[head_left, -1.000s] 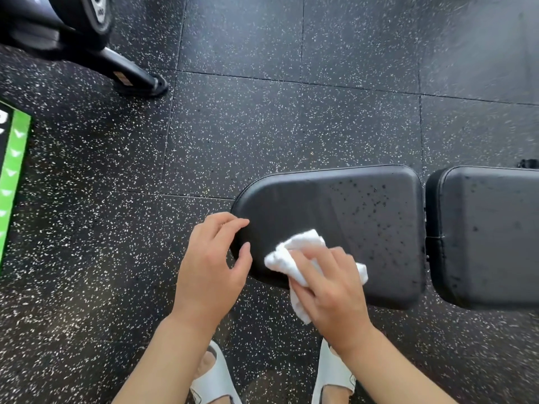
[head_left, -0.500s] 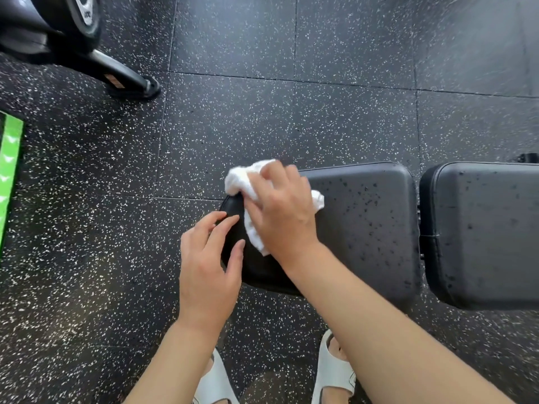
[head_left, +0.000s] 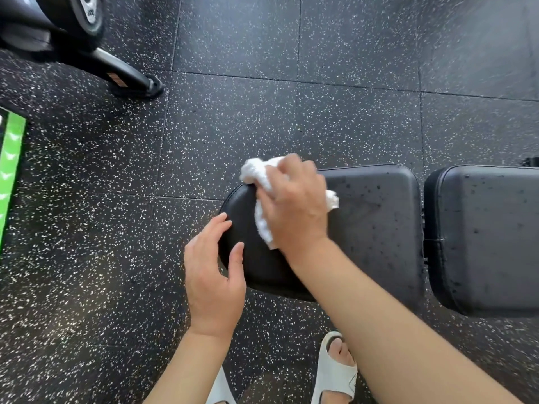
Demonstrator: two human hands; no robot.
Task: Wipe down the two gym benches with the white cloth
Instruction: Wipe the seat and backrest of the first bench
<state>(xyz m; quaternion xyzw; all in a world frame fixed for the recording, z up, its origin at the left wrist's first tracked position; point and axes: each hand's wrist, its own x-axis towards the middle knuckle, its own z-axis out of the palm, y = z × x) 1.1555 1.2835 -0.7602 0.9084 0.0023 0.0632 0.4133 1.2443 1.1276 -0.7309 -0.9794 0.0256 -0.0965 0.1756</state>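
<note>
The head view looks down on a black padded bench pad (head_left: 376, 228) standing over a dark speckled rubber floor (head_left: 262, 126), with a second black pad (head_left: 490, 237) just beside it to the right, a narrow gap between them. The right hand (head_left: 294, 208) presses a bunched white cloth (head_left: 261, 182) onto the far-left corner of the first pad; its fingers (head_left: 291, 167) are curled over the cloth and clamp it, and cloth shows on both sides of the hand. The left hand (head_left: 213, 275) rests at the pad's rounded left end, its fingers relaxed and slightly apart, the fingertips touching the edge and holding nothing. Dark specks dot both pads. Near the bottom edge, two white sandals (head_left: 335, 371) stand on the floor. At far left lie a black machine base (head_left: 128, 80) and a green strip (head_left: 11, 161).
</note>
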